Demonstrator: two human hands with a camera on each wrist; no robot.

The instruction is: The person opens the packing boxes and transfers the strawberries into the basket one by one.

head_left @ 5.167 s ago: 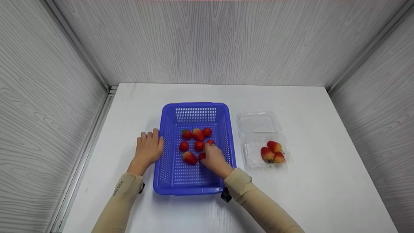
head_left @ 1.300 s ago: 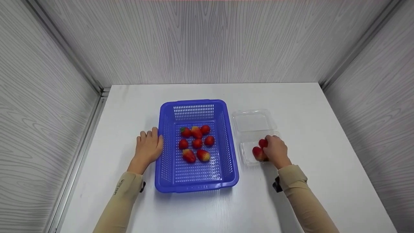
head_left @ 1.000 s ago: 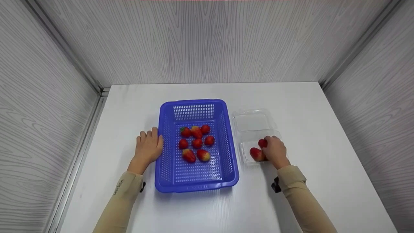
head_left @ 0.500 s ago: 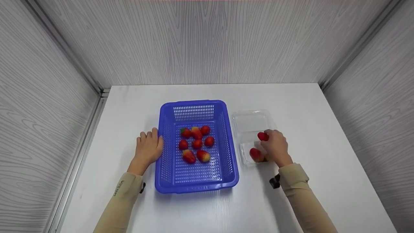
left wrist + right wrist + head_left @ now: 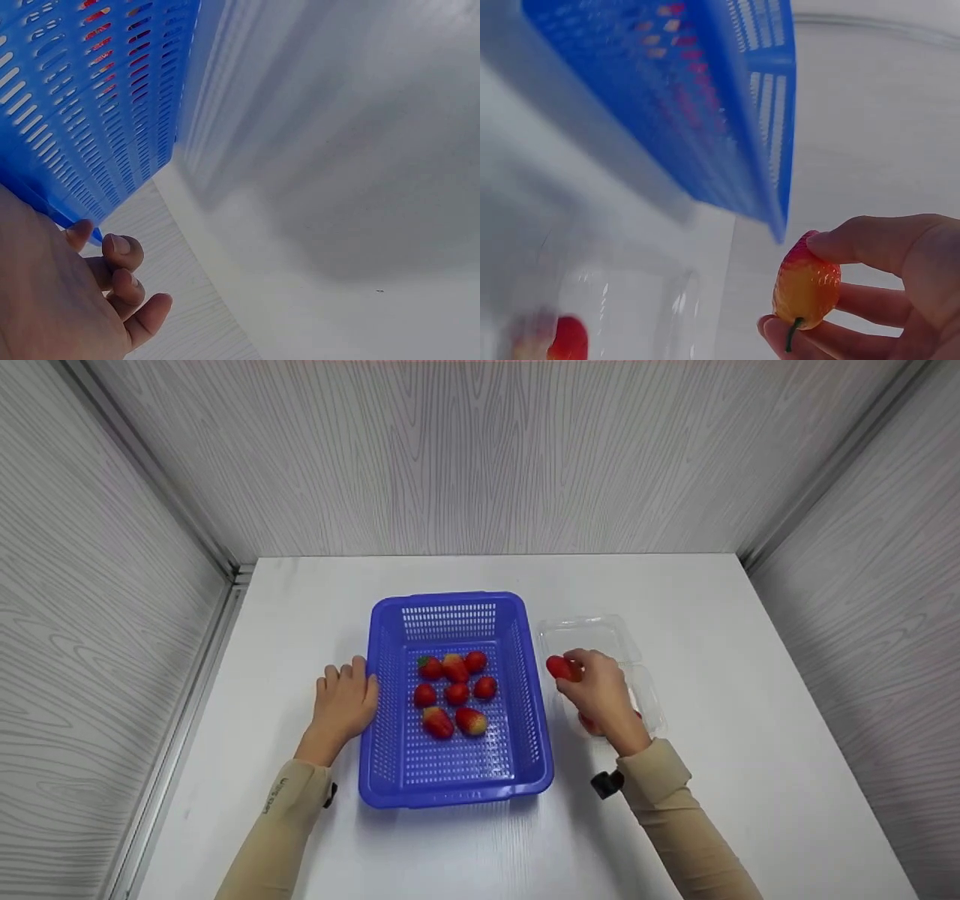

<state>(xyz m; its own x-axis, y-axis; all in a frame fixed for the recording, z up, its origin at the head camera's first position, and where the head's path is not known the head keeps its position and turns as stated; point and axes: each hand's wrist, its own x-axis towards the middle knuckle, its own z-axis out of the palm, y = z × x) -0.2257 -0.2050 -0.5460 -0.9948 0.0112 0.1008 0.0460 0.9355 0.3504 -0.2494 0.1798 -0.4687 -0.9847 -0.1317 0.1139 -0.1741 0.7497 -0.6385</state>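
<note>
My right hand [image 5: 604,697] pinches a strawberry [image 5: 806,289] between thumb and fingers, above the left part of the clear plastic clamshell [image 5: 649,697]. This strawberry is red at one end and yellow-orange at the other, with a short green stem. A second red fruit [image 5: 570,339] lies in the clamshell, partly hidden by the hand in the head view. My left hand [image 5: 345,701] holds the left rim of the blue basket [image 5: 457,795], its fingers curled on the outer side. In the basket several red strawberries [image 5: 456,694] lie in loose rows, some with yellow ends.
The clamshell's lid [image 5: 589,634] lies folded back behind its base, just right of the basket. Everything stands on a white table [image 5: 480,855]. Grey wood-grain panels [image 5: 480,457] close off the back and both sides.
Five seconds ago my right hand was in the basket at a strawberry there. Since then it moved to the clamshell, picked up a strawberry, and lifted it left toward the basket. My left hand stayed.
</note>
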